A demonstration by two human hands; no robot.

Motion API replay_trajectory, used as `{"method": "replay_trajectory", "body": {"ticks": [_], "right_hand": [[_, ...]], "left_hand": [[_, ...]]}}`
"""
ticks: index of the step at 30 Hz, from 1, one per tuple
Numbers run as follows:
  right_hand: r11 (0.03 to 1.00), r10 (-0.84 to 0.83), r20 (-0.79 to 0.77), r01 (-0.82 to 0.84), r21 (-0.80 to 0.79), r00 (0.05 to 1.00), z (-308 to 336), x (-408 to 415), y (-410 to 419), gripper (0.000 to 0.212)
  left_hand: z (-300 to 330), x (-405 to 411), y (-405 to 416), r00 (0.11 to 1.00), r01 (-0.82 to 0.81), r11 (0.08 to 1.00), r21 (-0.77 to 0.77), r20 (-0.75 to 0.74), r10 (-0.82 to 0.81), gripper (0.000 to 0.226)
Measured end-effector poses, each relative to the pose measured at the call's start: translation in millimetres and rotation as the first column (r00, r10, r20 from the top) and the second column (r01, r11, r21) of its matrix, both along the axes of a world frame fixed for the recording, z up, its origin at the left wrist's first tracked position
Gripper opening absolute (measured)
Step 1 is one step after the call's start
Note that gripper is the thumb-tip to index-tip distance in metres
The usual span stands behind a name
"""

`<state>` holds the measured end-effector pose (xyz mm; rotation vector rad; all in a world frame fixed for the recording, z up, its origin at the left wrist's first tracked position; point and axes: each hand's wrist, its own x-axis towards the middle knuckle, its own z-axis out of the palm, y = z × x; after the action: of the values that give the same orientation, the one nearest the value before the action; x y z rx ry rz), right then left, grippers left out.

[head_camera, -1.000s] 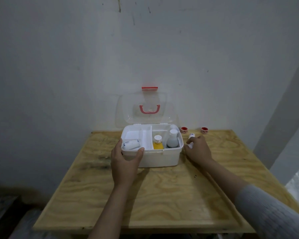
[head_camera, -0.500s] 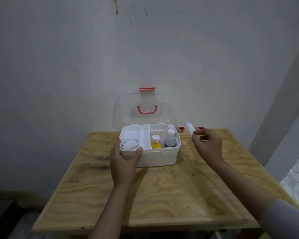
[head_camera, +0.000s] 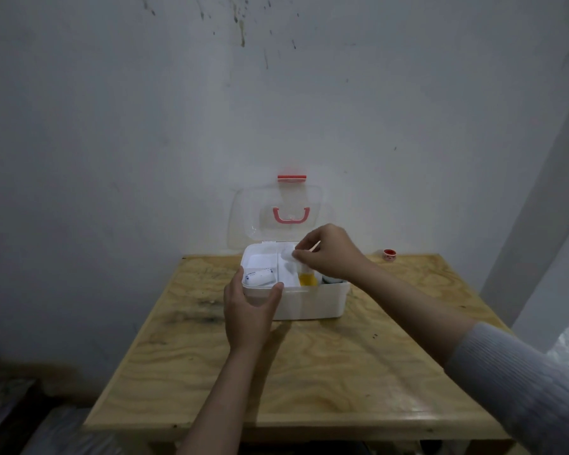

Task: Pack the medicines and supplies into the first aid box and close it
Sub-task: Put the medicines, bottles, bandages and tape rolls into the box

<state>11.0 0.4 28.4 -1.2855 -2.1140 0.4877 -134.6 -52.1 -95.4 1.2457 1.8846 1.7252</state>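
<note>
The white first aid box [head_camera: 312, 303] stands on the wooden table [head_camera: 309, 372], its clear lid [head_camera: 247, 218] with a pink handle upright against the wall. My left hand [head_camera: 248, 310] grips the box's front left corner. My right hand [head_camera: 329, 252] hovers over the box's middle, holding a small white roll [head_camera: 288, 256] at the fingertips. Inside, a white bandage roll [head_camera: 260, 278] lies in the left compartment and a yellow bottle [head_camera: 307, 279] stands in the right one. My right hand hides most of the right compartment.
A small red-and-white tape roll [head_camera: 389, 254] sits on the table's back right, near the wall. The table's front edge lies close to me, with a grey wall corner to the right.
My right hand picked the white roll off the table to the right of the box, lifted it, and carried it left over the open box. My left hand stayed on the box.
</note>
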Motion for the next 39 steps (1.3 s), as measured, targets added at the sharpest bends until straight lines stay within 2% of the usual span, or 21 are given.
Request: {"method": "replay_trajectory", "body": {"ticks": [9, 12, 20, 22, 25, 28, 31, 34, 39], "right_hand": [[0.989, 0.071, 0.243, -0.099, 0.108, 0.968, -20, -22, 2, 0.027], [0.989, 0.095, 0.307, -0.126, 0.083, 0.947, -28, -23, 4, 0.021], [0.99, 0.115, 0.278, -0.131, 0.042, 0.954, -31, -14, 14, 0.023], [0.991, 0.099, 0.19, -0.113, 0.066, 0.977, -28, -10, 16, 0.025], [0.991, 0.001, -0.091, 0.012, 0.133, 0.996, -24, 6, 23, 0.021], [0.97, -0.148, -0.35, 0.204, 0.131, 0.925, -27, 38, 39, 0.014], [0.931, -0.325, -0.423, 0.365, 0.015, 0.846, -43, 78, 58, 0.014], [0.884, -0.458, -0.284, 0.466, -0.042, 0.842, -77, 116, 79, 0.019], [0.858, -0.508, 0.041, 0.51, -0.067, 0.86, -115, 148, 110, 0.036]], "left_hand": [[1, 1, -1, 1.0, 0.008, 1.0, -0.004, -0.008, -0.008, 0.083], [0, 0, -1, 1.0, 0.001, 1.0, 0.0, -0.014, -0.001, 0.082], [2, 0, -1, 1.0, 0.004, 1.0, -0.007, 0.0, -0.004, 0.081], [1, 0, 0, 1.0, 0.003, 1.0, -0.009, -0.006, -0.003, 0.081], [-1, 1, 0, 1.0, 0.011, 1.0, -0.004, -0.001, -0.011, 0.081], [-2, 0, 1, 1.0, 0.012, 1.0, 0.014, 0.017, -0.013, 0.08], [-5, -1, 2, 1.0, 0.009, 0.999, 0.038, 0.026, -0.01, 0.081], [-10, 0, 5, 0.999, 0.008, 0.999, 0.052, 0.046, -0.011, 0.083], [-15, -1, 6, 0.998, 0.01, 0.998, 0.062, 0.059, -0.014, 0.096]]}}
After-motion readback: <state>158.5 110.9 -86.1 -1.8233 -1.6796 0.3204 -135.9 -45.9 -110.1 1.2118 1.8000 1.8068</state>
